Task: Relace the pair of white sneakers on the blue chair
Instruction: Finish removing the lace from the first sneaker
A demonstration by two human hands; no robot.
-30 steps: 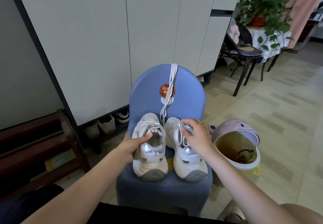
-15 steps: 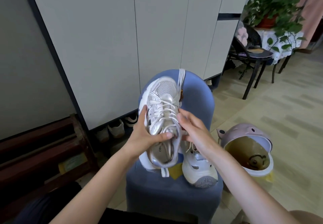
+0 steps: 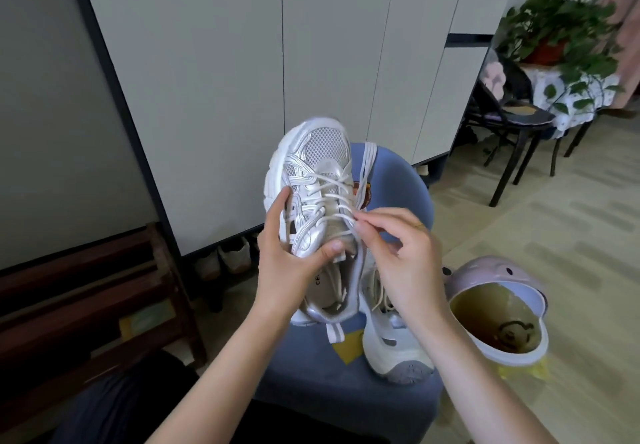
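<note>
White cupboard doors (image 3: 207,62) fill the upper frame. At centre, the left hand (image 3: 294,263) grips a raised sneaker (image 3: 311,180), toe pointing up; right-hand fingers (image 3: 367,225) pinch its lace (image 3: 341,216), nearest the eyelets. The other sneaker (image 3: 391,346) sits on the blue chair (image 3: 398,194) at lower right.

Place: a home, by the look of its entryway.
Upper frame: tall pale cabinet doors (image 3: 214,62), with shoes (image 3: 228,256) tucked in the gap beneath.
Right edge: a potted plant (image 3: 557,24) on a lace-covered table (image 3: 571,97), a dark chair (image 3: 512,121) just beside it.
Lower left: a wooden rack (image 3: 86,291).
</note>
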